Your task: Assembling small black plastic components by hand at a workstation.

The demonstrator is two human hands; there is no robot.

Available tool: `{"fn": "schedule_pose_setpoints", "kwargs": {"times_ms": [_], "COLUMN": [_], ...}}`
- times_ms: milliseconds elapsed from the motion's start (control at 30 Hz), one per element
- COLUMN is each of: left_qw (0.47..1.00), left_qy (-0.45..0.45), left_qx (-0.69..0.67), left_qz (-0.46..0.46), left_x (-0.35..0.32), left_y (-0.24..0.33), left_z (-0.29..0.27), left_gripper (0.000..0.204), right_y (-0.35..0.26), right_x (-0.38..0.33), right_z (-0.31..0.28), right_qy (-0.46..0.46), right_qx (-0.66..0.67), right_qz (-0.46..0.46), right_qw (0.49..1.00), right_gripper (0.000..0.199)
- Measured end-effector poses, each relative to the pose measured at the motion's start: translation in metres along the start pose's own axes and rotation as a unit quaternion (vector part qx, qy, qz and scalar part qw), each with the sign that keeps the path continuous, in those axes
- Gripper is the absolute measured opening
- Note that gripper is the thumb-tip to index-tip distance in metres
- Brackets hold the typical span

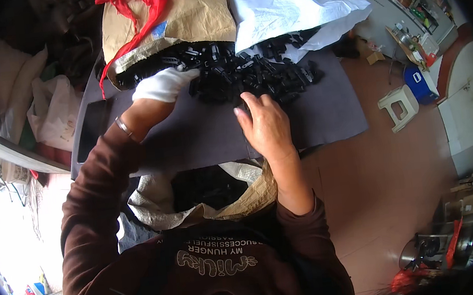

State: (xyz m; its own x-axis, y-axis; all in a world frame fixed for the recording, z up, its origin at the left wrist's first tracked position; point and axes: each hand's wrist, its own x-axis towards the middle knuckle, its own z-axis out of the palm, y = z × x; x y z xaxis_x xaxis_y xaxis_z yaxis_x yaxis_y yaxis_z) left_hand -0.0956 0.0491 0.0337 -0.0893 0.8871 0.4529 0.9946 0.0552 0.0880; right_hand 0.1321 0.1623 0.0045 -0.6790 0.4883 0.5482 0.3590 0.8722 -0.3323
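Right hand (pixel 267 123) open at near edge of black parts (pixel 232 71); bare tabletop (pixel 327 117) to its right. Left hand (pixel 163 86): can't tell grip.

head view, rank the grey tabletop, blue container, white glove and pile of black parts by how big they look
1. Grey tabletop
2. Pile of black parts
3. White glove
4. Blue container; farther off, so true size unsure

Small black parts (pixel 249 75), loosely heaped
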Motion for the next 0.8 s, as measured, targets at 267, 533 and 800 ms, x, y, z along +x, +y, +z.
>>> {"fn": "schedule_pose_setpoints", "kwargs": {"times_ms": [267,533,800], "left_qw": [0.996,0.973,0.765], "left_qy": [-0.054,0.023,-0.126], "left_qx": [0.070,-0.188,-0.543], "left_qz": [0.012,-0.133,-0.324], "left_x": [0.013,-0.044,-0.062], "left_y": [0.005,0.035,0.097], "left_z": [0.007,0.005,-0.032], "left_gripper": [0.025,0.017,0.033], "right_y": [0.010,0.002,-0.029], "right_x": [0.001,-0.002,-0.012], "right_z": [0.004,-0.013,0.003], "right_qy": [-0.030,0.008,-0.002], "right_qx": [0.010,0.310,0.443], "right_qz": [-0.031,-0.044,-0.071], "right_qw": [0.999,0.950,0.894], "right_gripper": [0.019,0.004,0.010]}}
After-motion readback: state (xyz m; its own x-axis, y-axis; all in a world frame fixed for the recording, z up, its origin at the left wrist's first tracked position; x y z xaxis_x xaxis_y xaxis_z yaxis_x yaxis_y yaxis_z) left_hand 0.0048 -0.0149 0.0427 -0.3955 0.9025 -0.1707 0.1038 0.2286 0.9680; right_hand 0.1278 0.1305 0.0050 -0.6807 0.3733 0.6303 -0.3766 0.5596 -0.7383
